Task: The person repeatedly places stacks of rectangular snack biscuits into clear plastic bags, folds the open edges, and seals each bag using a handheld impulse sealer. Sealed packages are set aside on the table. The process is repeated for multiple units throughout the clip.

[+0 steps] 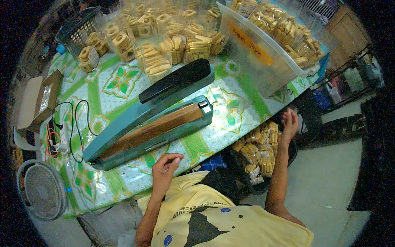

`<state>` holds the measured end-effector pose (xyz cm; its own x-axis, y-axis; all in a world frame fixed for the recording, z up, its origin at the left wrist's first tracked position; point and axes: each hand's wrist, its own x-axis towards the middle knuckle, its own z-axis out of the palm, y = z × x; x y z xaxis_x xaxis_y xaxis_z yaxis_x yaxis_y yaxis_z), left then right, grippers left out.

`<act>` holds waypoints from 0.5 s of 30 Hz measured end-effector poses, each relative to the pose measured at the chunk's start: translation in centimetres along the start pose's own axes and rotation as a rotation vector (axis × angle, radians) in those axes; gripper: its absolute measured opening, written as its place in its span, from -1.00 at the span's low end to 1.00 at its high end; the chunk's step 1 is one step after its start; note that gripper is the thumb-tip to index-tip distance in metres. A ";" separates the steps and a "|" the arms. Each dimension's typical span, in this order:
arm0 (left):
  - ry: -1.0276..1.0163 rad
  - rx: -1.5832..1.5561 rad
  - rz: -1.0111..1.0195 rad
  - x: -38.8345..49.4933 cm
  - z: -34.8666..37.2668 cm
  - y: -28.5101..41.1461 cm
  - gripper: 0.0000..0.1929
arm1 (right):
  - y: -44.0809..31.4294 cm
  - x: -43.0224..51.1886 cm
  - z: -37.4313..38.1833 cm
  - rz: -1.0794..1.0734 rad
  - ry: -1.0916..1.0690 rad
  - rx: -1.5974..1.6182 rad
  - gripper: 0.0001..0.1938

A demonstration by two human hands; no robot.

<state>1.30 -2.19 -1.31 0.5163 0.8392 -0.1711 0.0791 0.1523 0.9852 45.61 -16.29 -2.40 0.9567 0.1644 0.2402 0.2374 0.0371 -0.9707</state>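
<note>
My left hand [165, 171] hovers at the table's front edge, fingers loosely curled with nothing between them. Just beyond it lies a teal impulse heat sealer [148, 145], its lever arm [172, 89] with a black grip raised above the brown sealing strip. My right hand [289, 125] is past the table edge at the right, half curled, with nothing visible in it. Below and beside that hand stands a dark bin [259, 189] with several clear packs of biscuits [262, 151] in it.
Clear packs of biscuits [154, 58] crowd the table's [166, 200] back. A translucent plastic bin [256, 68] with a written orange label stands right, near more packs [287, 27]. Left are a black basket [74, 37], cardboard box [46, 95], power strip [64, 137] with cords, and round fan [43, 190].
</note>
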 end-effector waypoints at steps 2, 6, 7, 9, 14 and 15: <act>-0.001 0.017 0.050 0.1 0.1 -0.3 -0.84 | -4.8 -0.6 4.6 -0.215 -0.195 -0.048 -0.78; -0.029 0.086 0.103 0.0 0.0 -0.7 -0.85 | -11.7 -0.1 16.1 -0.503 -0.664 -0.116 -0.79; -0.037 0.098 0.120 0.1 -0.1 -0.7 -0.85 | -12.4 0.3 19.3 -0.494 -0.711 -0.130 -0.77; -0.048 0.095 0.131 0.1 -0.3 -0.8 -0.84 | -13.0 1.6 25.8 -0.638 -0.764 -0.167 -0.70; -0.088 0.018 0.097 -0.1 -0.7 -0.8 -0.82 | -11.9 4.7 34.5 -1.114 -0.732 -0.521 -0.74; -0.094 -0.011 0.085 -0.1 -0.8 -0.9 -0.82 | -12.1 5.2 34.4 -0.996 -0.834 -0.693 -0.76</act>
<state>0.52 -2.01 -2.16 0.5981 0.7970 -0.0843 0.0227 0.0883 0.9958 41.92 17.98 10.50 0.0392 0.8716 0.4887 0.9868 0.0433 -0.1563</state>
